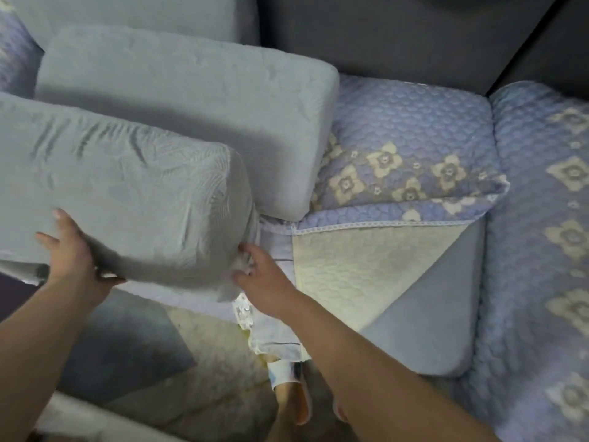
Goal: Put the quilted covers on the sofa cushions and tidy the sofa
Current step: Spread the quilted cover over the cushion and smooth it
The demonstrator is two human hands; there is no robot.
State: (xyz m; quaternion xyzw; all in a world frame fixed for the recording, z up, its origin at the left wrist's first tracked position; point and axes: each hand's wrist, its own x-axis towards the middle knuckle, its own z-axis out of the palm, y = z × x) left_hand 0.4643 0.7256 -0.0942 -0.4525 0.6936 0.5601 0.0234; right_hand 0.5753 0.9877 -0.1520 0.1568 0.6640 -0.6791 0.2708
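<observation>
A grey cushion [127,186] is lifted at the front left. My left hand [71,253] holds its near edge, fingers spread on top and thumb underneath. My right hand [259,275] grips the cushion's near right corner, fingers curled into the fabric. Behind it a second grey cushion [191,110] lies across the sofa. A purple quilted cover with cream flowers [404,167] is bunched on the seat to the right. One of its corners is folded back, showing the cream underside [357,266] over the grey seat cushion [439,327].
Another flowered purple cover [541,234] lies over the seat at the far right. The dark sofa back [398,36] runs along the top. A third grey cushion [127,14] leans at the back left. My foot in a slipper [291,400] stands on the floor below.
</observation>
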